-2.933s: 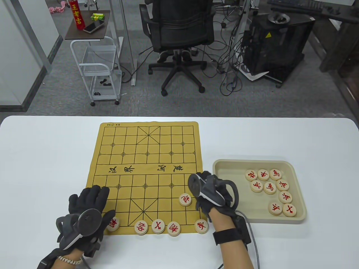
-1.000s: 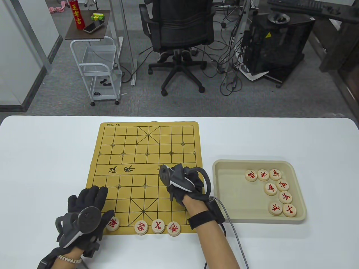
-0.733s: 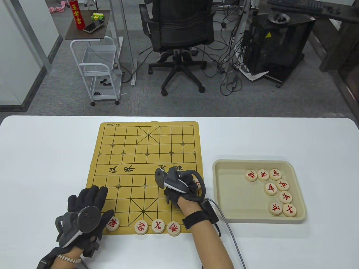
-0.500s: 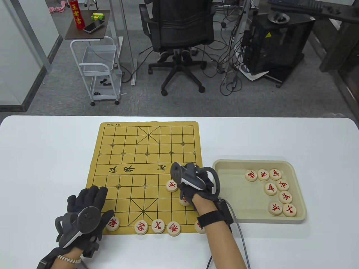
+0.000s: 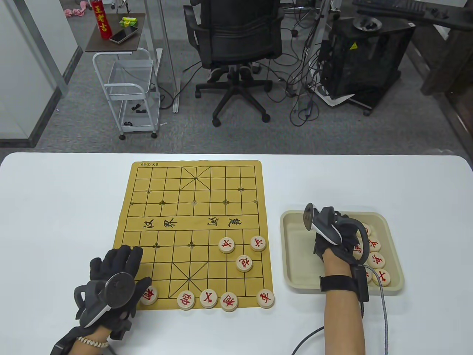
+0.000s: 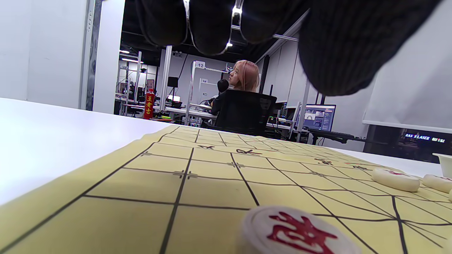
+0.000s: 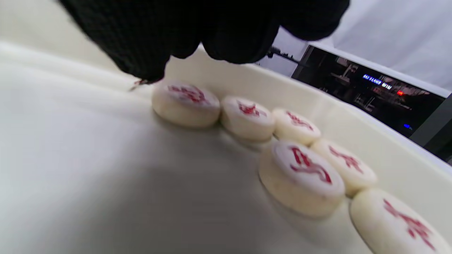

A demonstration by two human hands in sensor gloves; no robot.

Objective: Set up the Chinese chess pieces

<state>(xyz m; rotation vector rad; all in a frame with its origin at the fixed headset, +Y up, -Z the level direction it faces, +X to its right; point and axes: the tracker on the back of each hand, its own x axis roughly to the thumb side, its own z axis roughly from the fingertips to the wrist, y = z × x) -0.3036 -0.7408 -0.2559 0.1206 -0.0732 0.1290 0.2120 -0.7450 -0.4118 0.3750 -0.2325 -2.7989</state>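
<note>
The yellow board (image 5: 173, 207) lies mid-table. Five red-lettered wooden pieces (image 5: 208, 298) line its near edge. Three more pieces (image 5: 244, 263) sit further up on its right side. My left hand (image 5: 118, 264) rests flat and empty on the board's near-left corner, beside the leftmost piece (image 5: 149, 294), which shows close in the left wrist view (image 6: 300, 233). My right hand (image 5: 349, 236) is over the beige tray (image 5: 295, 216). In the right wrist view its fingertips (image 7: 148, 63) hang just above the end piece (image 7: 186, 103) of a row and hold nothing.
Several pieces (image 5: 376, 260) lie along the tray's right side, partly hidden by my right hand. The tray's left half is bare. An office chair (image 5: 236, 44) and a small cart (image 5: 127, 92) stand beyond the table's far edge.
My right hand set a piece on the board's right side below the river, let go, and moved right into the tray. My left hand has stayed put.
</note>
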